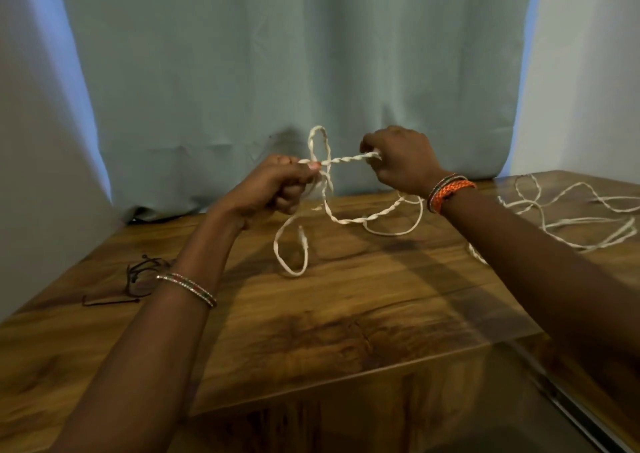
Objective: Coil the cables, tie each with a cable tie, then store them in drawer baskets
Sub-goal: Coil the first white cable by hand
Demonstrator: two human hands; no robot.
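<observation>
coiling barely begun: our left hand (pixel 273 184) and right hand (pixel 398 158) gripped the white cable (pixel 346 159) above the table (pixel 346 314); most trailed loose right of it, untied, unstored.

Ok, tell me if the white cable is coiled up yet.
Not yet. The cable has one small loop above the left hand; the rest sprawls loose over the table.

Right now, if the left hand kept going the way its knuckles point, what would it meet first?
Likely the right hand. The left hand points along the taut twisted white cable that both hands hold; nothing else shows between them, though depth is hard to judge from one view.
</observation>
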